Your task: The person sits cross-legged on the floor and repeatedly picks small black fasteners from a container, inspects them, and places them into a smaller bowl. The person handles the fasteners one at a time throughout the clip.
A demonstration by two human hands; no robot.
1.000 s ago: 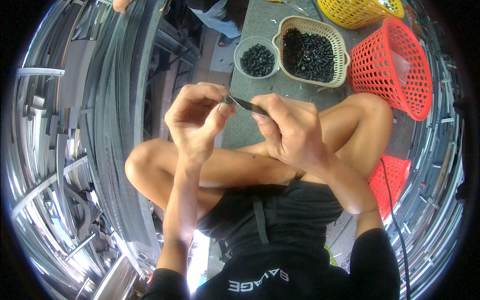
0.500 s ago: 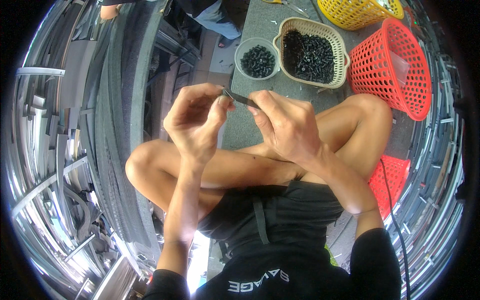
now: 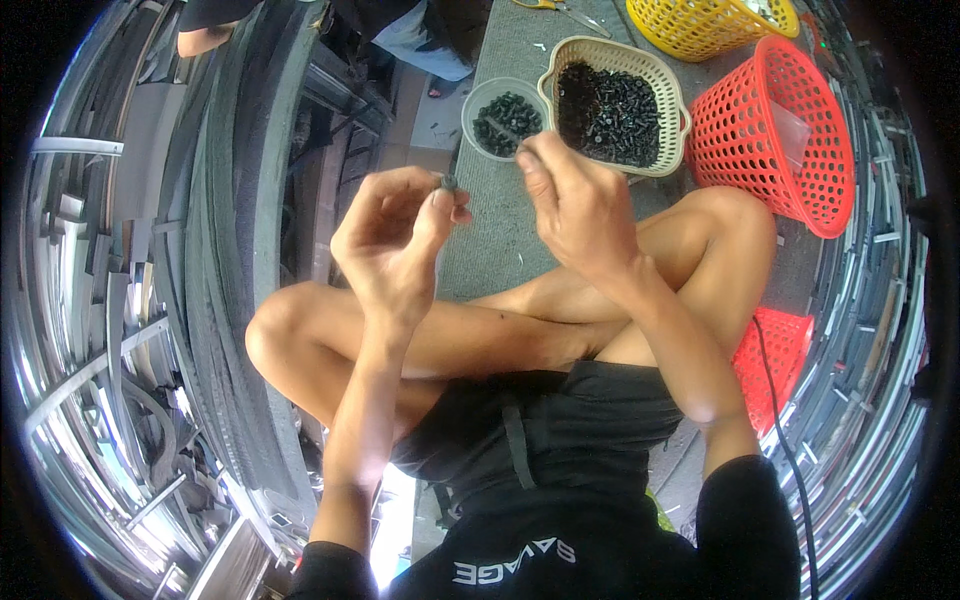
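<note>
Between the thumb and fingers of my left hand point(image 3: 388, 245) is a small black plastic part point(image 3: 449, 183). My right hand point(image 3: 588, 210) is closed around a thin dark blade point(image 3: 504, 132), which points up and left over a round clear tub point(image 3: 468, 130). The tub holds many small black parts. To its right stands a beige basket point(image 3: 641, 62) with more small black pieces in it. The two hands are apart, above my crossed legs. The blade's grip is hidden inside my right hand.
A red basket point(image 3: 728, 125) leans at the right, with a yellow basket point(image 3: 680, 32) behind it. Another red basket point(image 3: 772, 365) and a black cable point(image 3: 790, 450) lie near my right knee. Metal strips point(image 3: 90, 250) fill the left side. Another person's jeans point(image 3: 425, 45) show at the far edge.
My right hand has drawn the blade away from the part in my left hand, up and right toward the tub. The left hand has stayed nearly still, keeping its grip.
</note>
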